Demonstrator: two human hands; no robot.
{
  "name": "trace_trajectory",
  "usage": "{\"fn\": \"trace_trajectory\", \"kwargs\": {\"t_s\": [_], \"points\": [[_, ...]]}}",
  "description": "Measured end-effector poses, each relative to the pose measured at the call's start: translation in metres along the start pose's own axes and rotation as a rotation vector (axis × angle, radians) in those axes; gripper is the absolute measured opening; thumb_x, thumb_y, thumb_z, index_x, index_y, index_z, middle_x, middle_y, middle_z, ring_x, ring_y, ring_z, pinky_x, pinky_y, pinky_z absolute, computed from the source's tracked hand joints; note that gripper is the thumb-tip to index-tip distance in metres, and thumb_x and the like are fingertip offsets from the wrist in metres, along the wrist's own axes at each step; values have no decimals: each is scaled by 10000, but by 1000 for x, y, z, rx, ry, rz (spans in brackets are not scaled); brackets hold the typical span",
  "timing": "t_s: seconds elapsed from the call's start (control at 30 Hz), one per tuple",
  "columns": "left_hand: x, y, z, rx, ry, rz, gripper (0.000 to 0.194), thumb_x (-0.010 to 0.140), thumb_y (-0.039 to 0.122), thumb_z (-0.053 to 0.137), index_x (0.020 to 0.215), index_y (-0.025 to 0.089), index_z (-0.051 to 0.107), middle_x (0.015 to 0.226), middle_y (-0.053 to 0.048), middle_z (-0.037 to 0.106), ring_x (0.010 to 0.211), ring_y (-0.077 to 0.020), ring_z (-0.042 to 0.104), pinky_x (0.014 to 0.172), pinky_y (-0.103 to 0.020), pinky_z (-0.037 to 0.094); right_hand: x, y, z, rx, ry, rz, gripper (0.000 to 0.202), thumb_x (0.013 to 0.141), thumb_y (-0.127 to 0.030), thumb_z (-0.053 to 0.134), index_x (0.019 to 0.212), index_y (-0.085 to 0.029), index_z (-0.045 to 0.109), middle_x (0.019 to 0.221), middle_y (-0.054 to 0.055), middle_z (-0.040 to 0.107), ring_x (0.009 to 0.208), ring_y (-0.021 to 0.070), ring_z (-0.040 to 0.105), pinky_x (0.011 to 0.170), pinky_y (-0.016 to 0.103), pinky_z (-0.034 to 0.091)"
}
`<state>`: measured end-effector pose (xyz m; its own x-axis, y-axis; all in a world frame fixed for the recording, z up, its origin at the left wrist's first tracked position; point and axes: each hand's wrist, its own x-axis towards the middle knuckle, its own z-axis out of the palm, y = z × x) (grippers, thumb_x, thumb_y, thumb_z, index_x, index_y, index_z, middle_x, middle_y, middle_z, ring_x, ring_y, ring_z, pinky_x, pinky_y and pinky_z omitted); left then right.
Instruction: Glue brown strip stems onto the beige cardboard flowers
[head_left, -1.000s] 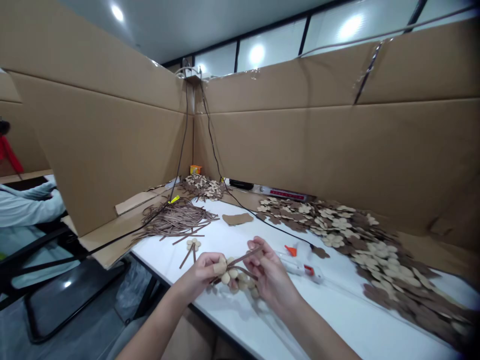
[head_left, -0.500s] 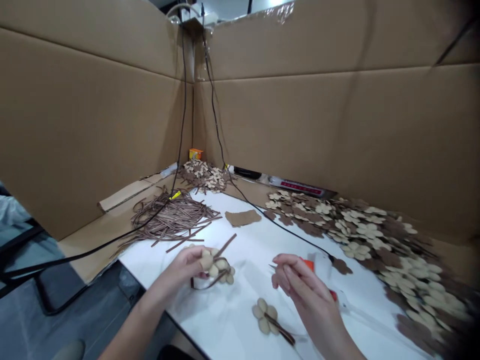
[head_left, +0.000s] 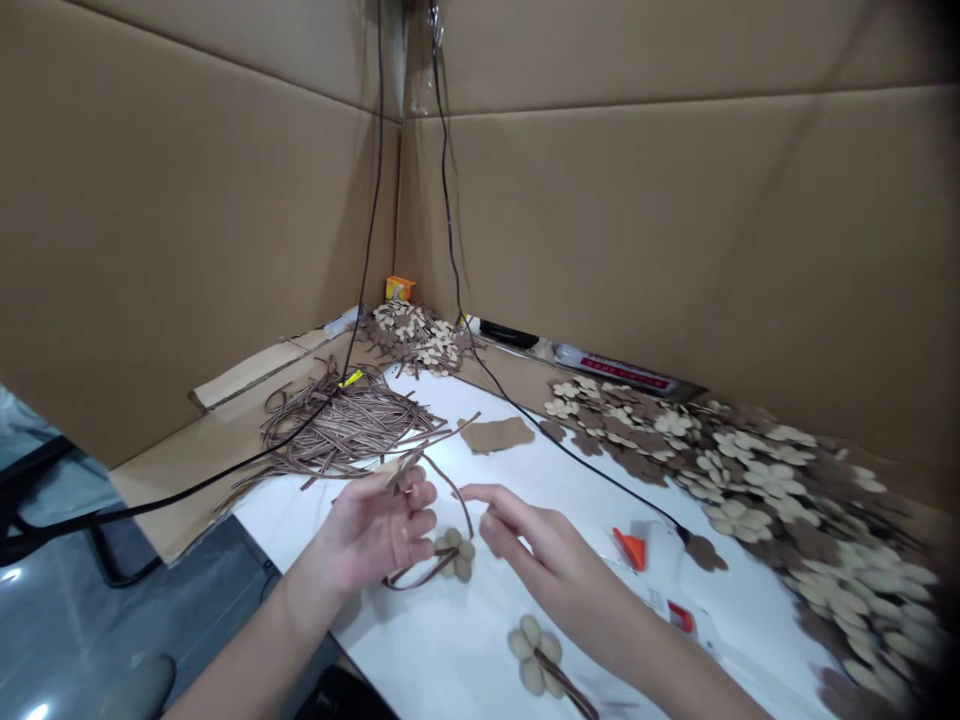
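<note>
My left hand (head_left: 386, 530) is closed, pinching a felt flower (head_left: 406, 472) seen nearly edge-on between thumb and fingertips. A thin brown strip (head_left: 452, 485) curves out from this flower and hangs down toward my right hand. My right hand (head_left: 529, 545) has its index finger stretched out and its thumb slightly apart, close beside that strip; nothing shows in its fingers. Below my left hand lies a beige flower (head_left: 459, 556) with a looped brown strip. A second beige flower with a strip (head_left: 531, 660) lies nearer the front edge.
A white glue gun (head_left: 664, 565) with orange and red parts lies behind my right forearm. Brown strips (head_left: 345, 425) are heaped at the left, flower pieces (head_left: 757, 490) along the right. A black cable (head_left: 592, 465) crosses the white sheet. Cardboard walls (head_left: 637, 220) enclose the back.
My right hand has moved left toward my left hand, and its index finger is now extended. My left hand has turned and raised its flower, and the view has tilted down.
</note>
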<state>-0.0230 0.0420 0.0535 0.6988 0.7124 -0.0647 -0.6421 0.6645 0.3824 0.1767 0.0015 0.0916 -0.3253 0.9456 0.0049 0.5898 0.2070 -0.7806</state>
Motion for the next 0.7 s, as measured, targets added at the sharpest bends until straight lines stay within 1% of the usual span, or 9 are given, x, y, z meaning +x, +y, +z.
{"fn": "trace_trajectory", "kwargs": {"t_s": [0.03, 0.1, 0.2, 0.3, 0.37, 0.47, 0.57, 0.7], "points": [[2, -2, 2, -82, -20, -18, 184, 645, 190, 711, 740, 147, 559, 702, 29, 540, 504, -65, 483, 501, -206, 404, 7, -2, 3, 34, -3, -21, 310, 906, -311, 367, 1164, -272, 534, 664, -37, 557, 587, 126, 508, 546, 221, 390], [5, -4, 5, -195, -46, 0, 220, 623, 159, 721, 729, 154, 529, 684, 50, 530, 483, -53, 470, 488, -195, 400, 19, -6, 7, 107, 30, -31, 306, 882, -285, 412, 1158, -250, 541, 717, -25, 628, 650, 132, 570, 585, 222, 426], [8, -8, 9, -321, -86, 25, 229, 633, 120, 711, 721, 163, 504, 675, 64, 548, 465, -43, 464, 469, -174, 397, 30, -9, 12, 169, 124, -52, 254, 839, -273, 493, 1065, -239, 605, 763, -23, 683, 706, 139, 629, 621, 211, 464], [8, -11, 11, -463, -155, -8, 205, 678, 103, 675, 729, 177, 491, 689, 76, 573, 429, -23, 434, 426, -137, 363, 33, -14, 11, 98, 237, -157, 211, 822, -242, 513, 966, -249, 668, 814, -30, 711, 709, 131, 653, 666, 200, 484], [7, -13, 11, -520, -194, -12, 202, 685, 94, 666, 722, 182, 488, 690, 83, 576, 409, -12, 409, 410, -122, 339, 32, -17, 9, 26, 291, -224, 208, 829, -237, 509, 921, -255, 695, 789, -33, 718, 661, 128, 657, 664, 201, 493], [9, -13, 11, -489, -224, 7, 188, 697, 112, 675, 716, 184, 502, 681, 84, 564, 409, -16, 394, 417, -127, 334, 29, -21, 6, -40, 332, -290, 208, 842, -233, 514, 905, -261, 711, 771, -31, 726, 632, 132, 663, 635, 197, 503], [11, -15, 10, -341, -240, 78, 145, 730, 175, 682, 717, 183, 538, 696, 73, 558, 421, -28, 380, 450, -158, 360, 25, -24, 8, -93, 359, -337, 194, 846, -236, 535, 919, -266, 712, 764, -27, 730, 606, 132, 660, 592, 189, 500], [11, -17, 11, -141, -223, 158, 90, 788, 232, 639, 737, 183, 583, 716, 57, 542, 426, -38, 362, 494, -195, 382, 24, -26, 17, -112, 362, -310, 175, 847, -288, 556, 962, -265, 686, 754, -17, 724, 579, 131, 644, 573, 191, 491]]}}
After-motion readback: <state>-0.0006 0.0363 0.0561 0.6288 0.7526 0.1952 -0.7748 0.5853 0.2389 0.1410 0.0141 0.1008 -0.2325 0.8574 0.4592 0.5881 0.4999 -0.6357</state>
